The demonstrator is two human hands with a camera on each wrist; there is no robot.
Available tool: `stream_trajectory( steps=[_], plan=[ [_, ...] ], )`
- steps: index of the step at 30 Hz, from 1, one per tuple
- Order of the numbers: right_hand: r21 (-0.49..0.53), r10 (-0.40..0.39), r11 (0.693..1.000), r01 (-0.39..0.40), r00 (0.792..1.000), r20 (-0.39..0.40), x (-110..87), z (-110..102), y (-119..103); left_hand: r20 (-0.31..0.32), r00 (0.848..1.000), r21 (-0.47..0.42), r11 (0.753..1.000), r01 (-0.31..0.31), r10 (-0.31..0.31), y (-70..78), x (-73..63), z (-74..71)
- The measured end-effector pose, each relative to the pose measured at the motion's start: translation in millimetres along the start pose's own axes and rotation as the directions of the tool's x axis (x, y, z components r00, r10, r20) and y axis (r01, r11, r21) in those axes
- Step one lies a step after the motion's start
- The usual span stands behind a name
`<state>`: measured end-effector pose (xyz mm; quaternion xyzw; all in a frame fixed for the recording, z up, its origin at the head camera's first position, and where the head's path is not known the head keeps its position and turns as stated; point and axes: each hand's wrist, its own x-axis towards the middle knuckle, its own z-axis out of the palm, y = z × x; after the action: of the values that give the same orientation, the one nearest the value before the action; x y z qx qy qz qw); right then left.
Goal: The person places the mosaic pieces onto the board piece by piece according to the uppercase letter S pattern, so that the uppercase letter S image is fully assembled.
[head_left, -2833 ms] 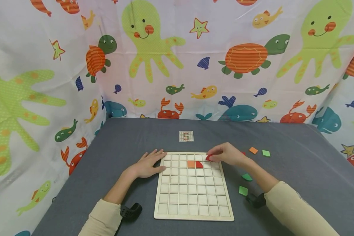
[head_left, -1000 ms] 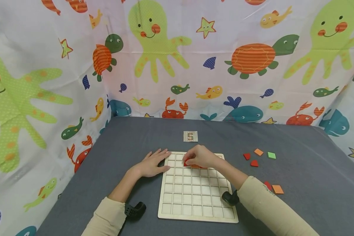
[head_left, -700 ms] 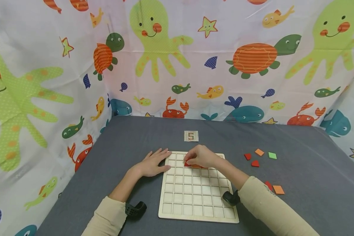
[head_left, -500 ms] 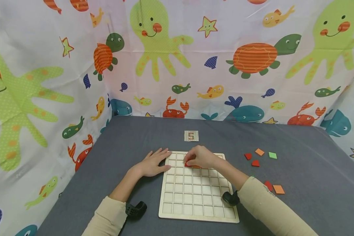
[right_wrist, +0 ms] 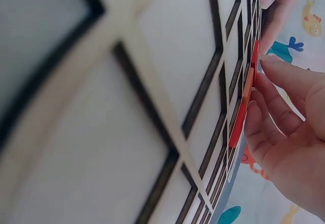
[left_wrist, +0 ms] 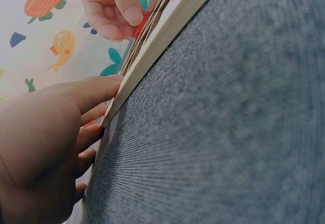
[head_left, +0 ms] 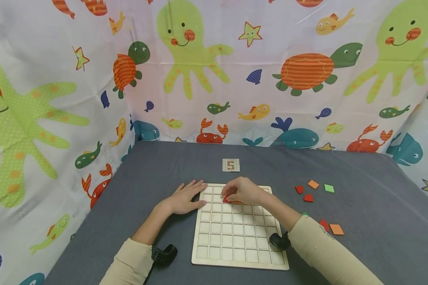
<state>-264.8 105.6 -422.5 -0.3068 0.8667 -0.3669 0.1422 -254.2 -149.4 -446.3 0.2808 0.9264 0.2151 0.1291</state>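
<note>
The red piece [head_left: 226,199] is at the board's 11 o'clock, in the third cell of the second row from the far edge, pinched between the thumb and fingers of the right hand [head_left: 243,191]; whether it lies fully flat cannot be told. Holding it by the margins probably lets it be turned to suit the square cell. Just beside it, toward 3 o'clock, an orange tile [right_wrist: 248,89] and another red tile [right_wrist: 236,128] sit in the same row, mostly masked from above by the hand. The pale gridded board [head_left: 239,262] lies flat, and at its 10 o'clock edge the left hand [head_left: 182,200] rests with fingers straight and spread apart, touching the rim, likely to steady it against small pushes. Beyond, at 12 o'clock, a small card [head_left: 230,165] bearing an S shape lies face up, presumably there to be glanced at. Out at 2 o'clock, two loose red pieces [head_left: 308,198], an orange square [head_left: 313,184] and a green square [head_left: 329,188] lie on the grey tabletop [head_left: 164,166], within easy reach of the right arm; at 3 o'clock, another orange square [head_left: 337,229] lies near the sleeve.
</note>
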Motion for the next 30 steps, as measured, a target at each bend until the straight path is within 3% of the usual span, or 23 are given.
stream_trajectory(
  steps=[15,23,30],
  plan=[
    [0.125,0.084,0.99,-0.07,0.991,-0.109,-14.9,-19,19,-0.005,1.0,-0.006,1.0,-0.027,0.027,1.5,-1.1,-0.5],
    [0.159,0.191,0.972,-0.174,0.977,-0.097,-32.6,-26,28,-0.002,0.999,-0.011,0.999,-0.039,0.039,-0.1,-1.9,-0.7],
    [0.175,0.206,0.965,-0.195,0.978,-0.044,-35.6,-28,31,-0.005,0.999,-0.017,0.999,-0.048,0.048,-0.5,-2.8,-0.8]
  ],
)
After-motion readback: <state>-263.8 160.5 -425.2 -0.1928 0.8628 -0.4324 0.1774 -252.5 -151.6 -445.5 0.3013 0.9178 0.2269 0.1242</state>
